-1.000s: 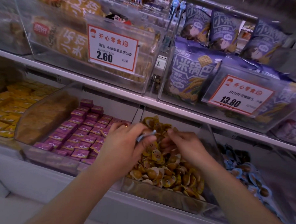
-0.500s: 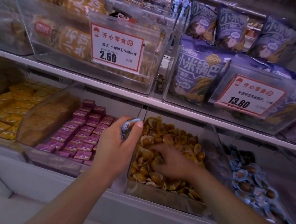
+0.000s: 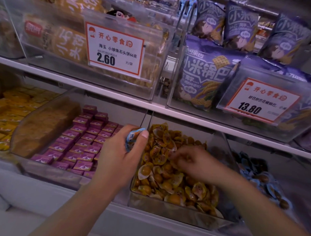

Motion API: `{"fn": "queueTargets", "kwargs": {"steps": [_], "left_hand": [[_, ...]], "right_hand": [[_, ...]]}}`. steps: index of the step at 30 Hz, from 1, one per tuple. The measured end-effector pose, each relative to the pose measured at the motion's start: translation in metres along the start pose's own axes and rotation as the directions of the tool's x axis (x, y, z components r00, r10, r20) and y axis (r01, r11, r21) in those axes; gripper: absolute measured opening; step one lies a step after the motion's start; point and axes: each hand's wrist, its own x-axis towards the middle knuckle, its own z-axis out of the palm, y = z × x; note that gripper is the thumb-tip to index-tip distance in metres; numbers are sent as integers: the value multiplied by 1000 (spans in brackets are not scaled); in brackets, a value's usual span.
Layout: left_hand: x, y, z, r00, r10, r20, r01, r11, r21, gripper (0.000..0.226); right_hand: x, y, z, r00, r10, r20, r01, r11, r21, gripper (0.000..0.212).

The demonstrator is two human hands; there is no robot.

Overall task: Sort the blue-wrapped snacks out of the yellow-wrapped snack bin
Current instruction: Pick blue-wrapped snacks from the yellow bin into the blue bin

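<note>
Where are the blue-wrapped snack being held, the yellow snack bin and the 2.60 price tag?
blue-wrapped snack [image 3: 133,136]: head view, wrapper face.
yellow snack bin [image 3: 167,215]: head view, clear front wall.
2.60 price tag [image 3: 114,49]: head view, white middle.

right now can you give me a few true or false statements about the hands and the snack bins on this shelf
1. The left hand holds a small blue-wrapped snack. True.
2. The right hand is lifted clear above the clear plastic bin of yellow-wrapped snacks. False: it is down among the yellow-wrapped snacks.
3. The clear bin of purple square boxes is to the left of the yellow-wrapped bin. True.
4. The white price tag above the purple boxes reads 13.80. False: it reads 2.60.
5. The pile of blue-wrapped snacks lies left of the yellow-wrapped bin. False: it lies to its right.
</note>
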Motion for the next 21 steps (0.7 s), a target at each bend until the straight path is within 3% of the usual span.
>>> {"fn": "queueTargets", "kwargs": {"steps": [2,4,7,12,17,21], "left_hand": [[0,0,3,1000,3,0,-3,1000,9,33],[-1,0,4,1000,12,-1,-12,1000,19,31],[0,1,4,1000,29,-3,-29,999,41,29],[0,1,4,999,38,19,-39,997,61,30],[-2,3,4,995,90,48,-95,988,125,24],[-2,3,4,994,93,49,-99,987,125,21]], "right_hand": [[24,-8,19,998,-50,-39,49,999,-21,30],[45,-13,48,988,-111,103,124,984,-125,42],[53,-3,67,984,-10,180,62,956,-287,51],[24,19,28,964,68,259,63,882,-466,64],[7,33,-1,926,277,257,-88,819,-566,74],[11,32,3,931,286,227,-114,818,-564,67]]}}
